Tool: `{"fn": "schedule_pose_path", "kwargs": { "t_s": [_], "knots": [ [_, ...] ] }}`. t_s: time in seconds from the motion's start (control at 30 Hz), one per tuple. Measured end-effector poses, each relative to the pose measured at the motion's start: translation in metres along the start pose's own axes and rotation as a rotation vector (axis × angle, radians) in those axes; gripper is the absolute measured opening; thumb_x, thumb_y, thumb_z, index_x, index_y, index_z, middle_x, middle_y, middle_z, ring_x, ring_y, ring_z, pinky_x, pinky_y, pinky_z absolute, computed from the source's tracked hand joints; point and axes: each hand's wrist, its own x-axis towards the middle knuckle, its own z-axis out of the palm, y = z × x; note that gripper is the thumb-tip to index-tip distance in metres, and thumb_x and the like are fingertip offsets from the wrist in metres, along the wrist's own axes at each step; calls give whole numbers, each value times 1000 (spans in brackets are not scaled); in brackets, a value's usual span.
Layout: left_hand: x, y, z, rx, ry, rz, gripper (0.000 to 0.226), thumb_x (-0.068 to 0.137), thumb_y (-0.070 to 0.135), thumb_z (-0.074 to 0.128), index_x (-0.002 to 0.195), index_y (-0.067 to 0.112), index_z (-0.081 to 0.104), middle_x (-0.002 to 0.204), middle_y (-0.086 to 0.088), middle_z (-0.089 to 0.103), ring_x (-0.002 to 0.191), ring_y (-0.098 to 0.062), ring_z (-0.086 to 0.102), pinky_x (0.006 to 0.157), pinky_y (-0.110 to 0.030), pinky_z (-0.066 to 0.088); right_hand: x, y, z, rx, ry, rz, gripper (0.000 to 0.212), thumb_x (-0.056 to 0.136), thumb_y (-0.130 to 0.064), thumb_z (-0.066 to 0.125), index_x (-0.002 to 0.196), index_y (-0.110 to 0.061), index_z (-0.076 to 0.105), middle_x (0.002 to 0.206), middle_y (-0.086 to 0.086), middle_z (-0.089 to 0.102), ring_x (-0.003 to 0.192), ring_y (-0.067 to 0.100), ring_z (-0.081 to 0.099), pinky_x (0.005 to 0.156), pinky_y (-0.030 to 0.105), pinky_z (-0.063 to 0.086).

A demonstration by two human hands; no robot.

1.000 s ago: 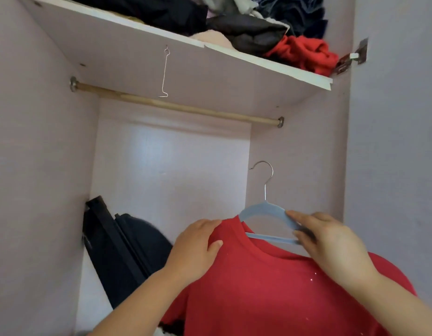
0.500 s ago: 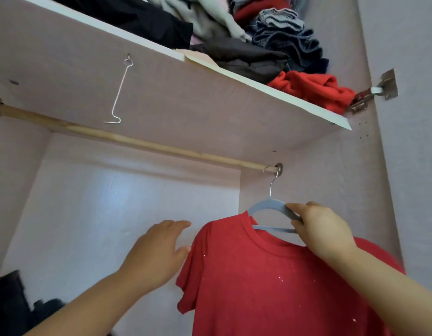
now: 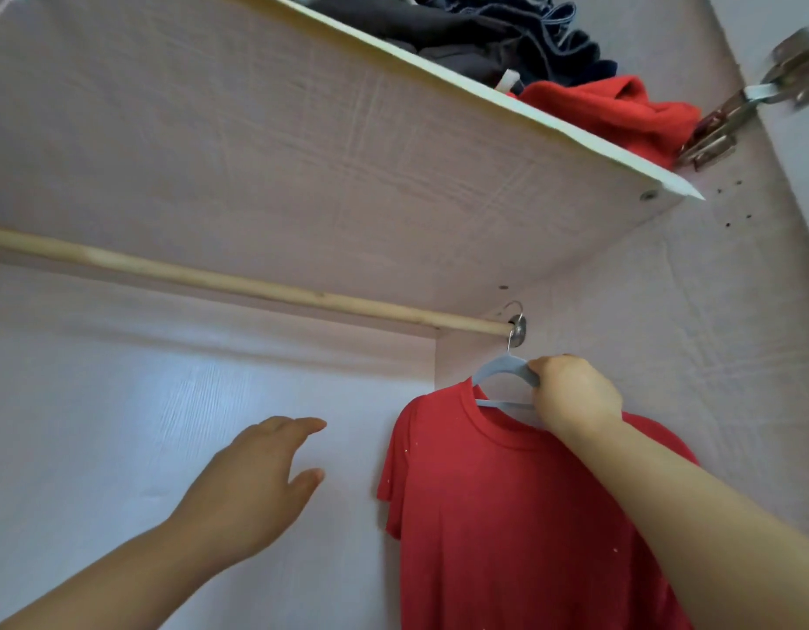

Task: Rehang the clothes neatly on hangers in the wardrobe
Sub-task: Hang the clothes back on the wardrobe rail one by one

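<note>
- The hook now sits over the rod, hard against its end fitting just above the right hand; a second ago it hung well below the rod.
- The right hand grips the blue hanger by one arm, fingers curled round it, and the red T-shirt hangs straight below that hand.
- The left hand has come off the shirt's shoulder and floats apart from it, fingers loose and holding nothing.
- This shirt looks all but hung, with only the release left. The clothes heaped on the shelf above the hands suggest more to do.

Shelf holds piled clothes; rod carries hanger.
</note>
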Motion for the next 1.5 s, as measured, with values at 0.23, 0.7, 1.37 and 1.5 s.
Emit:
{"fn": "schedule_pose_path", "kwargs": {
  "t_s": [0.23, 0.7, 1.37, 1.5],
  "knots": [
    [5, 1, 21, 21, -8, 18, 51, 92, 43, 45, 139, 40, 25, 139, 19, 35, 127, -1, 33, 103, -17, 29, -2, -3, 26, -28, -113, 8, 30, 85, -9, 53, 113, -17, 61, 108, 5, 59, 99, 25, 62, 73, 30, 46],
    [-24, 10, -2, 72, -79, -57, 52, 93, 39, 45, 141, 34, 26, 144, 10, 34, 131, -11, 33, 104, -24, 29, -62, -21, 35, -78, 55, -256, 46, 91, -32, 48, 136, -26, 38, 134, 0, 43, 120, 22, 42, 97, 32, 33],
    [-471, -60, -107, 370, -676, -888, 53, 92, 34, 44, 141, 27, 26, 142, 1, 37, 129, -22, 34, 105, -38, 25, -525, -206, 78, 580, -907, -840, 61, 91, -39, 52, 144, -24, 26, 145, -7, 32, 129, 13, 36, 105, 22, 30],
    [-557, -28, -136, 406, -685, -1142, 52, 91, 33, 45, 140, 24, 30, 141, -2, 38, 128, -24, 36, 103, -38, 29, -599, -233, 70, 657, -1043, -1064, 59, 92, -37, 51, 144, -26, 26, 145, -9, 33, 130, 12, 35, 104, 23, 30]
  ]
}}
